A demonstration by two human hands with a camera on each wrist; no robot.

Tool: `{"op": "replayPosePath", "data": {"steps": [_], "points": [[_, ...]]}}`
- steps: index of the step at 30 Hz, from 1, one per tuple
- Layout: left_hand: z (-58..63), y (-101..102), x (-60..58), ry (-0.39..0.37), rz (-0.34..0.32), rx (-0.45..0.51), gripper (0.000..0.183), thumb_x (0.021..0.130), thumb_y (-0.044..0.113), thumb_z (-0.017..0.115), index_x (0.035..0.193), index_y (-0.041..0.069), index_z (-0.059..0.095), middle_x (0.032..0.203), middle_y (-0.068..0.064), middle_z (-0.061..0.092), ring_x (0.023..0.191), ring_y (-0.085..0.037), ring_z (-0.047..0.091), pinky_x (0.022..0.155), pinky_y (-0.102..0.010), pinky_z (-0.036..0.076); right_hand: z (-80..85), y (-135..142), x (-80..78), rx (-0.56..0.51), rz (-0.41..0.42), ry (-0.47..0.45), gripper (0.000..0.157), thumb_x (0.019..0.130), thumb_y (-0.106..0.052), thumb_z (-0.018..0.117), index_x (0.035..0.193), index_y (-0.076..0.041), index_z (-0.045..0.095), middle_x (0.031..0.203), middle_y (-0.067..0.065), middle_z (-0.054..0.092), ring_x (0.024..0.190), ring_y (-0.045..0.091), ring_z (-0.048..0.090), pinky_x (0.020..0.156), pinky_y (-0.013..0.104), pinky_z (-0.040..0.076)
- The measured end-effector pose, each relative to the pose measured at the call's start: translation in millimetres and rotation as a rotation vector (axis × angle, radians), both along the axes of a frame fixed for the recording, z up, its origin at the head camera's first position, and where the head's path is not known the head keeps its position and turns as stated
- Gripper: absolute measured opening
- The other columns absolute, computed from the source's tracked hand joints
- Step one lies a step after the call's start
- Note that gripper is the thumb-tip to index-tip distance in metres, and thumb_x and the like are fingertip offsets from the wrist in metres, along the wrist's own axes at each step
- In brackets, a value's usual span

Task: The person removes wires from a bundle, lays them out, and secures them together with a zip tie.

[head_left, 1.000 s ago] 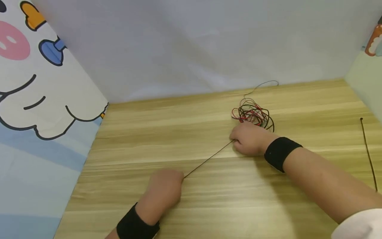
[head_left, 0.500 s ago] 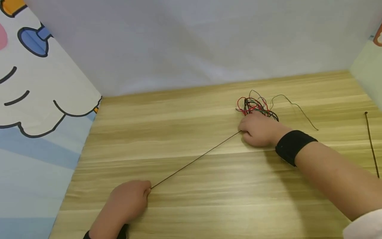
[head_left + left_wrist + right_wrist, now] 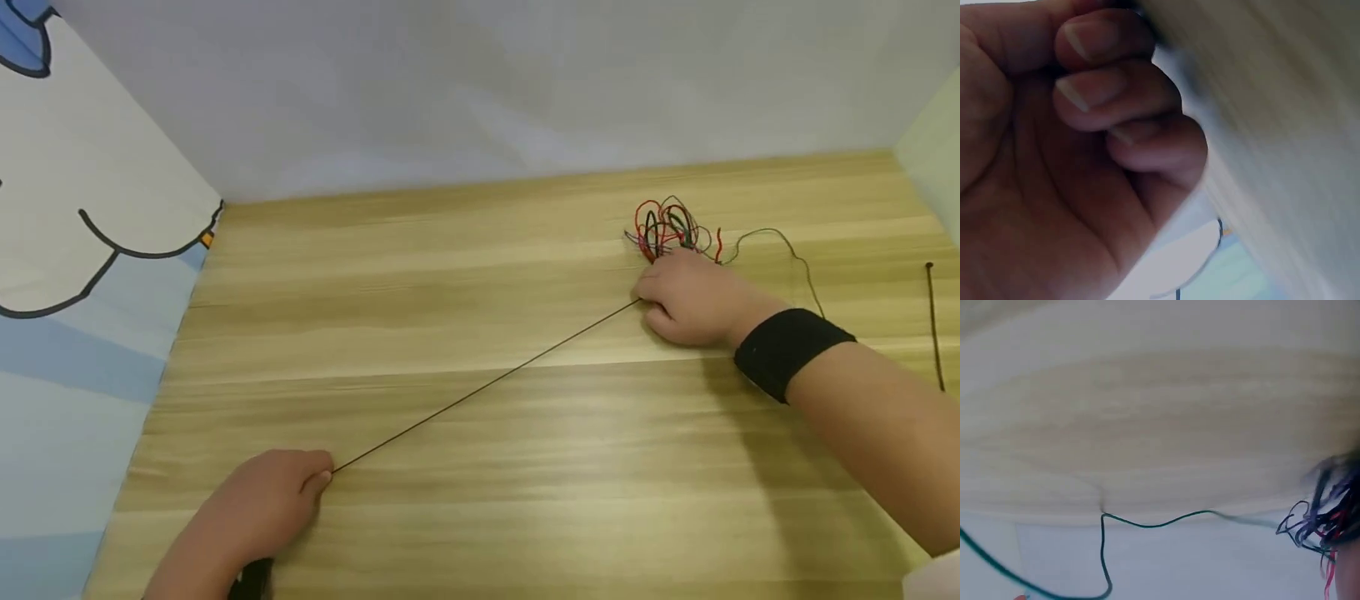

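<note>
A thin dark cord point(image 3: 487, 385) runs straight and taut between the two hands in the head view. At its near end, my left hand point(image 3: 258, 504) pinches it between thumb and forefinger at the lower left. The left wrist view shows the other fingers point(image 3: 1116, 94) curled toward the palm. Farther back, my right hand point(image 3: 693, 296) grips the cord's other end. Just beyond its knuckles lies a tangled bundle of red, black and dark cords point(image 3: 667, 225), partly hidden by that hand. A loose green strand point(image 3: 1160, 525) trails from the bundle in the right wrist view.
The hands work over a wood-grain tabletop point(image 3: 450, 292). A short black cord point(image 3: 934, 325) with a knotted end lies at the far right. A pale wall point(image 3: 487, 92) rises behind, and a cartoon-printed panel point(image 3: 97, 275) stands at the left.
My left hand has moved left and toward the person, lengthening the straight cord. The right hand has shifted right and back with the bundle; the loose strand now trails to the right.
</note>
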State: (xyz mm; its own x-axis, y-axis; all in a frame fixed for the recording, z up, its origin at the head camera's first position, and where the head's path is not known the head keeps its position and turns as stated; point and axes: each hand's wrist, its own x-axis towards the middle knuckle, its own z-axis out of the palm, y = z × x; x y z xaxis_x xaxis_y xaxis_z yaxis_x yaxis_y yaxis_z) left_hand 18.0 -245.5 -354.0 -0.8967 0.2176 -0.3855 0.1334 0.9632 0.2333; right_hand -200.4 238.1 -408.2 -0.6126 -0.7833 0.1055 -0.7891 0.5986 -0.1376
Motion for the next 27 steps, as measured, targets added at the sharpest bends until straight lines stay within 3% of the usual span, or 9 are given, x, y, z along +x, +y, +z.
{"op": "replayPosePath", "data": {"steps": [8, 14, 16, 20, 24, 27], "points": [[12.8, -15.4, 6.9, -0.135, 0.038, 0.037, 0.029, 0.097, 0.019, 0.053, 0.069, 0.020, 0.046, 0.057, 0.005, 0.033, 0.052, -0.010, 0.037, 0.058, -0.034, 0.036, 11.4, 18.7, 4.4, 0.009, -0.045, -0.014, 0.009, 0.078, -0.011, 0.053, 0.073, -0.011, 0.060, 0.071, 0.005, 0.059, 0.069, 0.025, 0.053, 0.073, 0.047, 0.041], [18.3, -66.0, 26.4, -0.304, 0.184, -0.143, 0.026, 0.101, 0.020, 0.045, 0.075, 0.015, 0.049, 0.060, -0.001, 0.037, 0.057, -0.015, 0.041, 0.057, -0.038, 0.033, 13.8, 61.4, 12.1, 0.044, -0.152, -0.014, 0.028, 0.079, -0.008, 0.051, 0.055, -0.018, 0.040, 0.054, -0.001, 0.037, 0.051, 0.017, 0.033, 0.060, 0.036, 0.025], [17.9, -79.2, 31.7, -0.340, 0.225, -0.175, 0.027, 0.102, 0.019, 0.042, 0.076, 0.013, 0.048, 0.060, -0.002, 0.036, 0.055, -0.015, 0.040, 0.056, -0.038, 0.033, 13.5, 72.1, 15.5, 0.054, -0.172, -0.015, 0.030, 0.080, -0.008, 0.051, 0.055, -0.018, 0.039, 0.054, -0.002, 0.036, 0.051, 0.016, 0.032, 0.060, 0.035, 0.024], [13.1, -85.0, 32.6, -0.312, 0.224, -0.165, 0.027, 0.102, 0.023, 0.042, 0.078, 0.013, 0.048, 0.061, -0.002, 0.038, 0.057, -0.016, 0.043, 0.056, -0.038, 0.033, 10.9, 70.9, 20.6, 0.035, -0.158, -0.021, 0.029, 0.081, -0.008, 0.051, 0.057, -0.019, 0.040, 0.055, -0.002, 0.036, 0.052, 0.016, 0.032, 0.061, 0.035, 0.026], [9.5, -73.8, 26.8, -0.199, 0.176, -0.153, 0.022, 0.101, 0.019, 0.046, 0.080, 0.015, 0.051, 0.060, -0.001, 0.044, 0.056, -0.016, 0.042, 0.055, -0.037, 0.036, 5.1, 47.8, 22.2, 0.002, -0.118, -0.008, 0.026, 0.079, -0.009, 0.052, 0.058, -0.018, 0.039, 0.057, -0.001, 0.035, 0.054, 0.016, 0.030, 0.062, 0.035, 0.027], [5.9, -62.7, 19.8, -0.101, 0.140, -0.163, 0.016, 0.098, 0.014, 0.051, 0.083, 0.016, 0.056, 0.066, 0.000, 0.055, 0.060, -0.017, 0.049, 0.057, -0.038, 0.041, 3.2, 20.6, 25.4, -0.029, -0.079, 0.042, 0.015, 0.076, -0.012, 0.052, 0.064, -0.015, 0.043, 0.062, 0.000, 0.038, 0.058, 0.019, 0.034, 0.063, 0.036, 0.029]]}}
